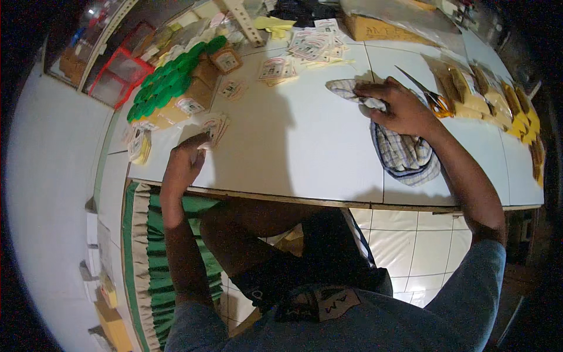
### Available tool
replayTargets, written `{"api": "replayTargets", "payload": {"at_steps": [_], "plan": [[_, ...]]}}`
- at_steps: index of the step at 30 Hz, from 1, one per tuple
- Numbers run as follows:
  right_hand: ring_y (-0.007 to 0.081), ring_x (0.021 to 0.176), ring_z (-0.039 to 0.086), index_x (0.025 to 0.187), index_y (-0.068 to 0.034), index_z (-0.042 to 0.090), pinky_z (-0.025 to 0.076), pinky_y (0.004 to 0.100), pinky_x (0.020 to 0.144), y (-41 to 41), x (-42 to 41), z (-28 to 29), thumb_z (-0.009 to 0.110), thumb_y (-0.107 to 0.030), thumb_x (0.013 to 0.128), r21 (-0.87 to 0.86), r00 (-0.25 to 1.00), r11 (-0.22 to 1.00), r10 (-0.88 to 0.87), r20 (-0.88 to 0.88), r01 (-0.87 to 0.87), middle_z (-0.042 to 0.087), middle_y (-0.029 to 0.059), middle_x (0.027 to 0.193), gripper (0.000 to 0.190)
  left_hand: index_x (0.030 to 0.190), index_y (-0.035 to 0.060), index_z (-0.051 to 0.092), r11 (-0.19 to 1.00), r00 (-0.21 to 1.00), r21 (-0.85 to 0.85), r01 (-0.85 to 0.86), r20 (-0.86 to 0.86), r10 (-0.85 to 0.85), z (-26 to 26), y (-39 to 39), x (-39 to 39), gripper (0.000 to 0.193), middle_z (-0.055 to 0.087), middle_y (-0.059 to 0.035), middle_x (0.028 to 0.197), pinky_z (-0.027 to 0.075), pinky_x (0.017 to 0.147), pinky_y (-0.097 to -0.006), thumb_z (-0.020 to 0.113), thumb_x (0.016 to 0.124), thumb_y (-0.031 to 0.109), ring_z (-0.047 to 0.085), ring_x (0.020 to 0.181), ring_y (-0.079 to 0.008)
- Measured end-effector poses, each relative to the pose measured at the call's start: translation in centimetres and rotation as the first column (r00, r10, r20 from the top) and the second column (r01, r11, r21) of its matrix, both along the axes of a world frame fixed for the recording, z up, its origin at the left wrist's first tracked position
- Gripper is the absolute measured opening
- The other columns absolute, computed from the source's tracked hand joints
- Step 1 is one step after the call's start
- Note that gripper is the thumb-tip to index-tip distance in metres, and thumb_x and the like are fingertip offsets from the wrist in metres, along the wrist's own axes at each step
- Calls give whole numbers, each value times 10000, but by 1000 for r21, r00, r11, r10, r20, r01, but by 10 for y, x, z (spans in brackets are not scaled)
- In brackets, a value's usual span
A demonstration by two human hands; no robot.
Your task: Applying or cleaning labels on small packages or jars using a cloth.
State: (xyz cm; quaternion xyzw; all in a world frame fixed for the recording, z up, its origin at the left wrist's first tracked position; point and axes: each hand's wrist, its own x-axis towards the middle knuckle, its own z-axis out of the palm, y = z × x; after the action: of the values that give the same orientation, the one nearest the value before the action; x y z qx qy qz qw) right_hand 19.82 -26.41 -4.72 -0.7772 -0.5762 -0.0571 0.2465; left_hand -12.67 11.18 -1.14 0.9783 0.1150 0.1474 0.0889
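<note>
My left hand (pixel 187 160) holds a small fanned stack of printed labels (pixel 214 127) just above the left part of the white tiled table (pixel 259 149). On the right, my right hand (pixel 398 105) grips a checked cloth (pixel 404 156); one end pokes out past the fingers and the rest lies bunched under the wrist. Scissors with orange handles (pixel 435 103) lie just right of that hand. Left of centre are rows of jars with green lids (pixel 169 83), some bearing labels. Another label pile (pixel 140 147) lies near the table's left edge.
Loose labels (pixel 312 44) are heaped at the back, with a nearer stack (pixel 277 69) in front. A cardboard box (pixel 387 31) stands behind. Filled clear packets (pixel 488 97) line the right side. Red-framed containers (pixel 121 77) stand at the left, beside a perforated metal post (pixel 244 22).
</note>
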Motion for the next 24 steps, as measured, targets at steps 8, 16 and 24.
{"api": "replayTargets", "payload": {"at_steps": [8, 16, 24], "plan": [[327, 1115, 571, 1320, -71, 639, 462, 416, 1015, 2, -6, 0, 680, -195, 872, -65, 997, 998, -22, -79, 17, 646, 116, 1348, 467, 1053, 42, 750, 998, 996, 36, -51, 78, 48, 2, -1, -5, 190, 738, -163, 1065, 550, 896, -409, 685, 875, 32, 698, 987, -351], [333, 1112, 568, 1329, -78, 635, 461, 417, 1019, 1, -5, 3, 678, -197, 868, -83, 996, 996, -38, -83, 31, 647, 118, 1344, 478, 943, 79, 778, 972, 906, 151, -182, 409, 106, 9, -26, 0, 198, 748, -88, 1005, 555, 865, -368, 776, 765, -7, 683, 970, -263], [356, 1140, 557, 1352, -81, 619, 449, 441, 1035, 1, -9, 10, 667, -196, 865, -102, 994, 994, -36, -103, 25, 636, 128, 1358, 503, 930, 72, 743, 990, 907, 104, 95, 400, -129, -24, -102, 58, 160, 706, -109, 979, 539, 839, -420, 768, 781, 20, 646, 934, -311]]}}
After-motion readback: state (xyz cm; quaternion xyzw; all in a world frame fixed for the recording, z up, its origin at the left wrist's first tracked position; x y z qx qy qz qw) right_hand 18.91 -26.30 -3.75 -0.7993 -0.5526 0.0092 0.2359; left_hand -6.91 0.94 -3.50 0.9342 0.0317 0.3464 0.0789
